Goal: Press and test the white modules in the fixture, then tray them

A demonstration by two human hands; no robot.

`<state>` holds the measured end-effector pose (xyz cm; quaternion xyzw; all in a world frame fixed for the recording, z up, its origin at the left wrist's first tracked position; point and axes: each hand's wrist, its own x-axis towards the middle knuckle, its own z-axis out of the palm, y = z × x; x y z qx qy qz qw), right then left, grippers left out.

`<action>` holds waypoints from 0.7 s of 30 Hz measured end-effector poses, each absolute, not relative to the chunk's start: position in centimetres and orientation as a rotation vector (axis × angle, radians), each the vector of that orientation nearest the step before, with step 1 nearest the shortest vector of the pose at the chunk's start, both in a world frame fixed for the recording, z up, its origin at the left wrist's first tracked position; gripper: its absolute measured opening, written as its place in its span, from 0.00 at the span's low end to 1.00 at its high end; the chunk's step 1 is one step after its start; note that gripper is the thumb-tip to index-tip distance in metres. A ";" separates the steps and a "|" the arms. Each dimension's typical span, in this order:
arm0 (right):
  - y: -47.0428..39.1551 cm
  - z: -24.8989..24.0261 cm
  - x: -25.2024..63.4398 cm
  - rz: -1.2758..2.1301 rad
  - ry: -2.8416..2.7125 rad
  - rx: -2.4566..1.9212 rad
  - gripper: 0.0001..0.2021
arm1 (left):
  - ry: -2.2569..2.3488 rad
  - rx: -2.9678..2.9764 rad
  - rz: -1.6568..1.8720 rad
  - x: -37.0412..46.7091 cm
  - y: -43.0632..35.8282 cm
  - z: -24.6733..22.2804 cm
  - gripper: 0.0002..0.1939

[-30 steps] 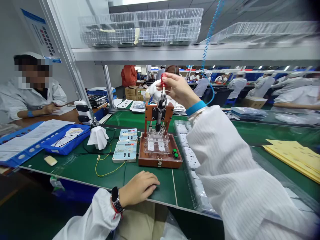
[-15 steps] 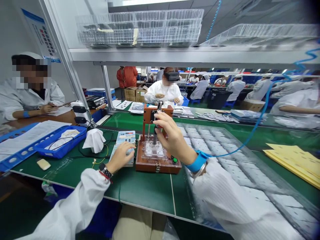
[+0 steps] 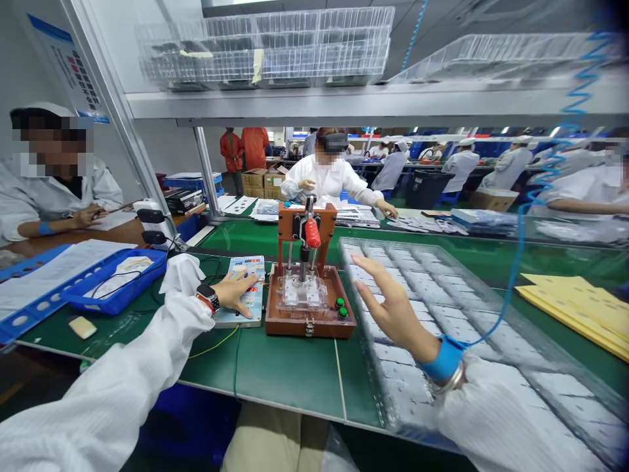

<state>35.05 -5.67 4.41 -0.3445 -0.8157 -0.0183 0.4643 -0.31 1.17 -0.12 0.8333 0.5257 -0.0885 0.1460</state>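
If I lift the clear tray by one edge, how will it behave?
The clear tray looks thin-walled, so it would probably flex. Many white pieces lie in it, likely making it heavier than bare plastic. They sit in rows and might slide if it tips.

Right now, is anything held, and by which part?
Nothing: the left hand lies spread over the display boxes; the right hand is open above the tray.

Things on green counter (image 3: 289,373)

The brown press (image 3: 305,282) stands near the front edge, two meter boxes (image 3: 254,304) just beside it. A clear tray (image 3: 375,367) reaches this edge. Toward the left end lie a blue bin (image 3: 115,304) and a pale block (image 3: 82,327).
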 end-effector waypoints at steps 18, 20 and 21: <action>-4.0 -1.8 39.7 0.264 -1.754 -1.199 0.16 | 1.570 2.399 -0.120 -4.0 0.4 1.4 0.56; -4.1 -1.8 39.7 0.244 -1.770 -1.192 0.15 | 1.574 2.394 -0.161 -3.8 0.6 1.2 0.57; -4.1 -1.8 39.7 0.234 -1.772 -1.188 0.15 | 1.577 2.392 -0.174 -3.6 0.7 1.1 0.58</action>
